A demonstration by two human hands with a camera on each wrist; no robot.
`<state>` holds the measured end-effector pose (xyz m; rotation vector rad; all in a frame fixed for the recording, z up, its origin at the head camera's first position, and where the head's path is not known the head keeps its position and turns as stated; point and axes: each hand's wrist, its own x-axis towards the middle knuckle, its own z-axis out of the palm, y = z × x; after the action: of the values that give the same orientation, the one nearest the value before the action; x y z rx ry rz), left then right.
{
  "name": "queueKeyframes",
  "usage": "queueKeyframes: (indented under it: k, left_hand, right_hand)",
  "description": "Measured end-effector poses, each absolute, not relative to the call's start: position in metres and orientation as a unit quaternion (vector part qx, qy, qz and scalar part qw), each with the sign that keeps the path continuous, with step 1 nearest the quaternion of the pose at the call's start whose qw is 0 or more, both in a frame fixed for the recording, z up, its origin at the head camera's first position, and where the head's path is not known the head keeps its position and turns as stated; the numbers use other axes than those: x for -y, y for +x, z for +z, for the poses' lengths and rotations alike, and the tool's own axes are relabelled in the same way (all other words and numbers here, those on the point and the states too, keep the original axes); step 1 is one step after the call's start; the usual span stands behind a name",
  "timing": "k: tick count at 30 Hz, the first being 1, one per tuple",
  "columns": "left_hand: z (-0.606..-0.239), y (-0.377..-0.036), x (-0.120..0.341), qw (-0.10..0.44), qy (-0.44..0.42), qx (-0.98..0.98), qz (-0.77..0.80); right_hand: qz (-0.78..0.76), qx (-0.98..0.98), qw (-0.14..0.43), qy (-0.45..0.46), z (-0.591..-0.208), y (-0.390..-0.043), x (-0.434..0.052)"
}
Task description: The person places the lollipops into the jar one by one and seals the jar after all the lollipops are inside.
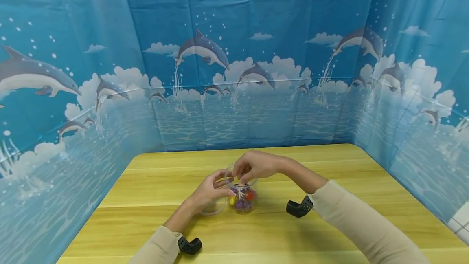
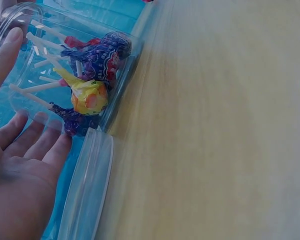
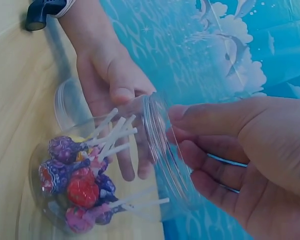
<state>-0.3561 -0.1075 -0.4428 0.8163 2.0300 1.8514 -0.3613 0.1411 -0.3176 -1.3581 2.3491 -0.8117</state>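
A clear plastic jar [image 1: 242, 209] stands upright on the table, holding several wrapped lollipops [image 3: 82, 187] in purple, red, pink and yellow, their white sticks pointing up. My left hand [image 1: 209, 190] holds the jar from its left side, with the thumb near the neck and the fingers around the wall [image 2: 32, 150]. Over the open mouth is my right hand [image 1: 258, 164], its fingers bent downward. In the right wrist view the right thumb and fingertips [image 3: 180, 112] are at the rim, with no lollipop seen between them.
A round clear lid [image 1: 212, 212] lies on the table beside the jar, under the left hand. The wood-patterned table [image 1: 146, 215] is backed by a blue dolphin-print curtain [image 1: 220, 113] on three sides. Black devices [image 1: 299, 207] sit at both wrists.
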Motion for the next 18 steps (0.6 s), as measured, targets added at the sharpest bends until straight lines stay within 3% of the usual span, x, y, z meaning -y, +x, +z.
queueKeyframes:
  k: [18]
  left_hand:
    - [-0.446,-0.360,0.108,0.133,0.285,-0.693,0.648]
  right_hand:
    - [-0.306,-0.848,0.097,-0.422,-0.314,-0.356,-0.200]
